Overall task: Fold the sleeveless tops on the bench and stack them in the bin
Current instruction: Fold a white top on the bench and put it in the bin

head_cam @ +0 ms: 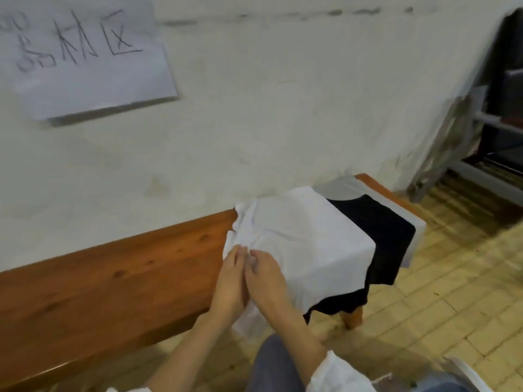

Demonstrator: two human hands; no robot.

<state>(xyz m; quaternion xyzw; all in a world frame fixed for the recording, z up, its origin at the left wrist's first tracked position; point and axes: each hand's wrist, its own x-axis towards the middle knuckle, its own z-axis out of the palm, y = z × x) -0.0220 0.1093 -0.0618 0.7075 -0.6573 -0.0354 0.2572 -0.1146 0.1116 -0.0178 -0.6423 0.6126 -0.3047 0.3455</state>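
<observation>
Reddish-brown wood forms 1 long bench [99,278], its back edge set against a pale plastered wall [254,108]. 3 sleeveless tops lie stacked at the bench's right end. 1 white top [305,236] lies uppermost, wrinkled. It covers most of 1 black top [382,230], which in turn lies on 1 pale grey top [339,185] that shows only along the far and right edges.

The white top drapes over the bench's front edge. The black top hangs lower beneath it, past the front edge and near 1 visible bench leg [352,318].

2 bare hands rest on the near left part of the white top, side by side and touching each other. The left hand [230,284] lies with fairly straight fingers pressed flat on the cloth. The right hand [267,281] has its fingertips bent onto the fabric. The blur hides whether it pinches a fold, so I cannot tell. 1 white sleeve [336,374] covers the right forearm.

To the left of the tops, the bench seat is bare wood along its whole length. To the right, yellow tiled floor [438,292] lies open as far as 1 grey metal frame [458,131] leaning at the wall. 1 sheet of paper [85,58] with handwritten characters hangs on the wall at upper left.
</observation>
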